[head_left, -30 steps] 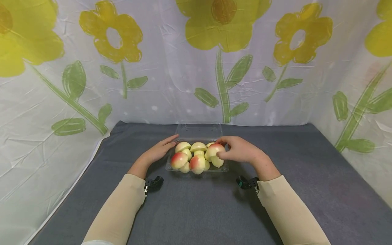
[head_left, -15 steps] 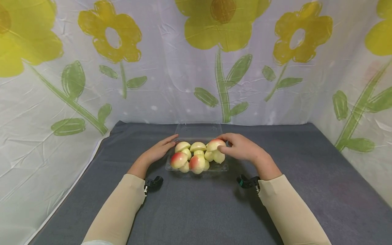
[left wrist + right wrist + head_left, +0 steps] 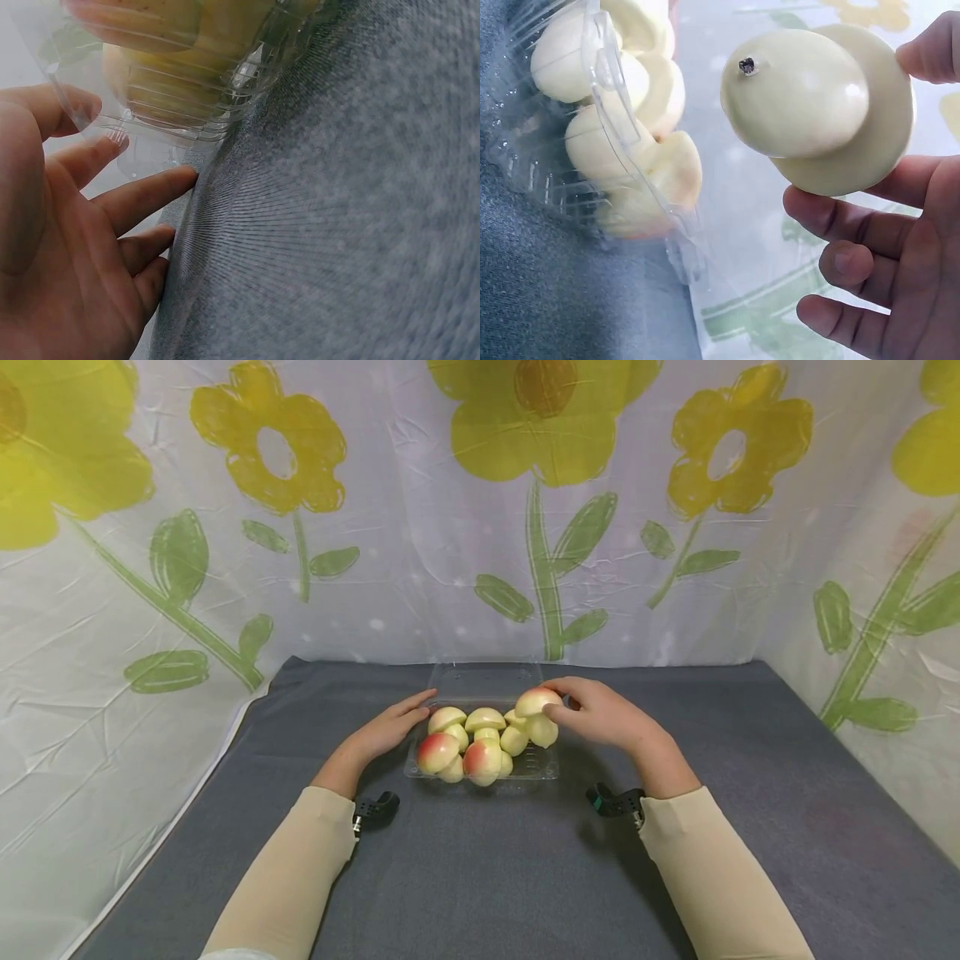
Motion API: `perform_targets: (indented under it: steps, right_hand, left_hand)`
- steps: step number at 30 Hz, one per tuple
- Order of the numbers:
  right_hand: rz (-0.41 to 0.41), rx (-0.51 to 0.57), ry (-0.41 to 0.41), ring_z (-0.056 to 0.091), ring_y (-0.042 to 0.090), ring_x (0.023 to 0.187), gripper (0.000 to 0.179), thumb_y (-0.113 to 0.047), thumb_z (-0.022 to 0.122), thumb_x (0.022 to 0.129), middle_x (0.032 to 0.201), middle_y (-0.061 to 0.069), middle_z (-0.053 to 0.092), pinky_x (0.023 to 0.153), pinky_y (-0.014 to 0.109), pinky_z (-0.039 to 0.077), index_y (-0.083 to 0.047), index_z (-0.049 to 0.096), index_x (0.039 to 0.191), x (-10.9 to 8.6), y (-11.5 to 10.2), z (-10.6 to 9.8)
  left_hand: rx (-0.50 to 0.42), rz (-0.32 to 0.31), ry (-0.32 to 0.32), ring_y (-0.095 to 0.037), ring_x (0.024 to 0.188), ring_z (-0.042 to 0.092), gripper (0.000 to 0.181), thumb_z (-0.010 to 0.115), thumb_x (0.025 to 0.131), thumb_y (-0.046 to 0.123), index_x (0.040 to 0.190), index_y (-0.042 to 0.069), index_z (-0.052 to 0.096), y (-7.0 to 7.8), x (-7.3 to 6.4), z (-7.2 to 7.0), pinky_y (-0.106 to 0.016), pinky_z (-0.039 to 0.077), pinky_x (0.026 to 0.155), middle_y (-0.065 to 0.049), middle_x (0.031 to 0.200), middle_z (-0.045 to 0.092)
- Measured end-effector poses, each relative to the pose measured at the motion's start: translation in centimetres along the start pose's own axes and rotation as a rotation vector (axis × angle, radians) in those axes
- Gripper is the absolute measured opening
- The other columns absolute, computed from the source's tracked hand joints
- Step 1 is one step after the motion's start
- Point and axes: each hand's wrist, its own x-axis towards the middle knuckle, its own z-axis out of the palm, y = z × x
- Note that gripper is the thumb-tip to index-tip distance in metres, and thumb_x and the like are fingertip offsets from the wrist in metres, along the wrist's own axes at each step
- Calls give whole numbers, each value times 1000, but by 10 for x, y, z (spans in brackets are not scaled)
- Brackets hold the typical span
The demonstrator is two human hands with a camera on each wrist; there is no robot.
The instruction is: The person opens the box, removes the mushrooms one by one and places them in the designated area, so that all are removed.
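Observation:
A clear plastic box [image 3: 542, 767] holds several mushrooms [image 3: 483, 760], pale yellow with red-blushed caps. My right hand [image 3: 600, 717] pinches another mushroom [image 3: 795, 97] by its cap, between thumb and fingers, above the box's right side. In the right wrist view its rounded stem with a dark spot faces the camera, and the last fingers curl loosely away from it. My left hand [image 3: 386, 727] lies along the box's left side with fingers extended. In the left wrist view its fingertips [image 3: 112, 146] touch the box's rim while the lower fingers reach to the tablecloth.
The box's clear lid [image 3: 487, 678] stands raised at the back. Dark grey cloth [image 3: 480, 877] covers the table. Behind and beside it hangs a white curtain [image 3: 420, 568] printed with yellow flowers. Black straps [image 3: 615, 800] sit at both wrists.
My right hand has lifted the mushroom up and to the right, uncovering the box's front right corner. The left hand stays in place.

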Motion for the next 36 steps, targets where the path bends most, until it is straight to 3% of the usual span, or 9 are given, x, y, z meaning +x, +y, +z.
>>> perform_targets:
  steps: [7, 23, 30, 36]
  right_hand:
    - [52, 14, 27, 54, 23, 75, 46, -41, 52, 106, 117, 6, 61, 68, 40, 47, -15, 54, 144, -1, 1, -4]
    - [109, 81, 68, 56, 26, 84, 38, -37, 52, 108, 119, 13, 60, 74, 42, 47, -11, 44, 134, -1, 9, -11]
    - [121, 90, 84, 58, 27, 88, 41, -39, 50, 109, 122, 14, 59, 79, 45, 48, -11, 43, 138, -1, 16, -11]
    - [152, 108, 116, 61, 33, 100, 50, -44, 47, 109, 131, 15, 56, 87, 49, 48, -12, 38, 146, -1, 25, -11]
  left_hand:
    - [8, 1, 3, -36, 155, 15, 58, 39, 113, 40, 165, 18, 25, 1, 0, 0, -61, 20, 121, -14, 169, 20]
    - [19, 29, 10, -40, 154, 14, 59, 38, 113, 38, 165, 13, 25, 0, -1, -1, -63, 17, 120, -17, 168, 20]
    - [13, 7, 5, -44, 153, 11, 55, 35, 115, 26, 164, 5, 22, 2, 2, 0, -65, 15, 120, -23, 167, 17]
    - [20, 21, 8, -41, 154, 13, 58, 37, 114, 34, 165, 12, 24, 3, -2, 0, -64, 17, 120, -18, 169, 18]
